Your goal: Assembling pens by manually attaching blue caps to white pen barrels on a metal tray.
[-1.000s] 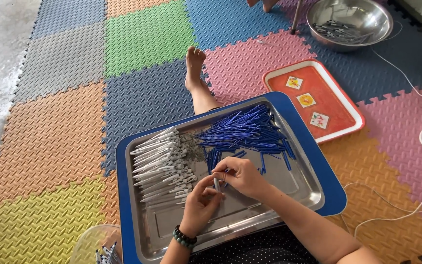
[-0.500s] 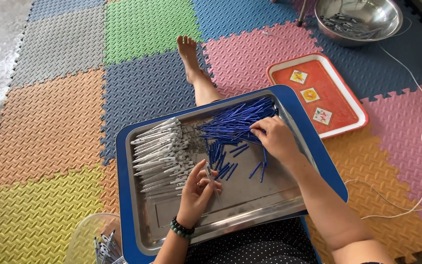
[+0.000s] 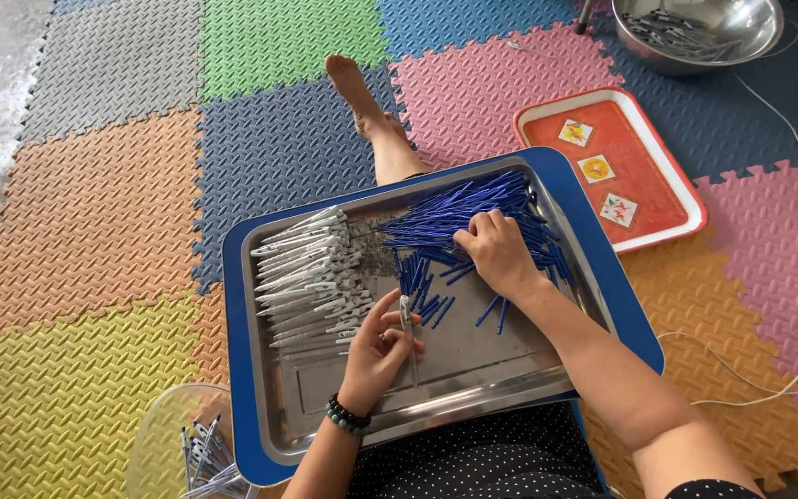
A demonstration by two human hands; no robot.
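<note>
Head view gives me a floor of coloured foam mats, and on the lap at centre frame a steel tray sitting inside a blue one. Across the steel tray's upper half lie two heaps: white pen barrels at left centre, their long axes running left to right with a slight upward tilt, and blue refills at upper centre, fanned toward the upper right. My right hand rests palm down on the blue heap, fingers curled into it; whether they have pinched a refill I cannot tell. My left hand sits lower, near the tray's middle, fingers closed around one pale barrel held nearly upright in the frame. So the refills lie up and right of that barrel, the right hand already on them. Bare tray floor between and below the hands leaves room; the tray's raised rim is close on the right.
</note>
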